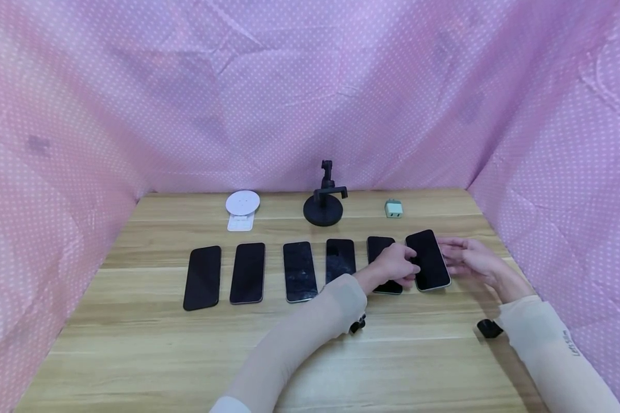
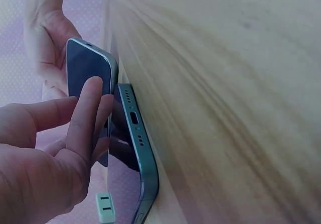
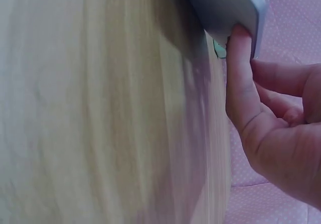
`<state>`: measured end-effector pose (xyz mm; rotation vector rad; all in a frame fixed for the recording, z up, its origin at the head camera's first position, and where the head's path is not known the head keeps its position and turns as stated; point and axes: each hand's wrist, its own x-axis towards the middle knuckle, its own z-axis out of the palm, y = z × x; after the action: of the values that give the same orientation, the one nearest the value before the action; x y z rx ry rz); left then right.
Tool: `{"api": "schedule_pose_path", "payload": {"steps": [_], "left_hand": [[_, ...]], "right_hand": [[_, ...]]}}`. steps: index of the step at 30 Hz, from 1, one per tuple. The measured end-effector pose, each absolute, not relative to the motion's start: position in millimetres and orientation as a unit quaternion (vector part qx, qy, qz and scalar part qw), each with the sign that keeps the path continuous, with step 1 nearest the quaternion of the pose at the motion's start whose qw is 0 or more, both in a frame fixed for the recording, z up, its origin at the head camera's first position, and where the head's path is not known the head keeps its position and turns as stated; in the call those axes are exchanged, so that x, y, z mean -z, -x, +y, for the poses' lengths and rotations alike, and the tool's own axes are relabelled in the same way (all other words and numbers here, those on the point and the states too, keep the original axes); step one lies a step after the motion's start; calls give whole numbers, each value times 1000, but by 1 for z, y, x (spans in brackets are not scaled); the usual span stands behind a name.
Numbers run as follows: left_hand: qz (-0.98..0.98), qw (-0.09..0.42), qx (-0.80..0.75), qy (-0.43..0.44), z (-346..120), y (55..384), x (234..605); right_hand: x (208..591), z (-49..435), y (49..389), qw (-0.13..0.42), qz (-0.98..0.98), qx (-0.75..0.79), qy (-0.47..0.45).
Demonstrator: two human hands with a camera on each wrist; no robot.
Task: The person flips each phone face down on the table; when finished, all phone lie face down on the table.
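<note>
At the right end of a row, a black-screened smartphone is tilted, one edge raised off the table. My right hand pinches its right edge, a digit against the back of the phone in the right wrist view. My left hand reaches over the neighbouring smartphone. In the left wrist view, the fairly straight fingers of the left hand touch the screen of the tilted phone. That neighbour, a green-edged phone, lies below those fingers.
Further left lie more smartphones, screens up. Behind the row stand a white round charging stand, a black phone holder and a pale green plug adapter. Pink dotted cloth encloses the wooden table.
</note>
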<state>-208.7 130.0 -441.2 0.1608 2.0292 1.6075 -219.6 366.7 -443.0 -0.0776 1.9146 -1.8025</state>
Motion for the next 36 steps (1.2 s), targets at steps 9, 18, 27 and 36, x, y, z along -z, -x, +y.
{"api": "schedule_pose_path", "payload": {"steps": [9, 18, 27, 36], "left_hand": [[746, 269, -605, -68, 127, 210, 442], [702, 289, -648, -61, 123, 219, 447], [655, 314, -686, -41, 120, 225, 448], [632, 327, -701, -43, 116, 226, 450]], "right_hand": [[443, 365, 222, 251, 692, 676, 36], [446, 359, 225, 263, 681, 682, 48], [449, 351, 227, 276, 694, 662, 66], [456, 347, 228, 291, 708, 638, 85]]}}
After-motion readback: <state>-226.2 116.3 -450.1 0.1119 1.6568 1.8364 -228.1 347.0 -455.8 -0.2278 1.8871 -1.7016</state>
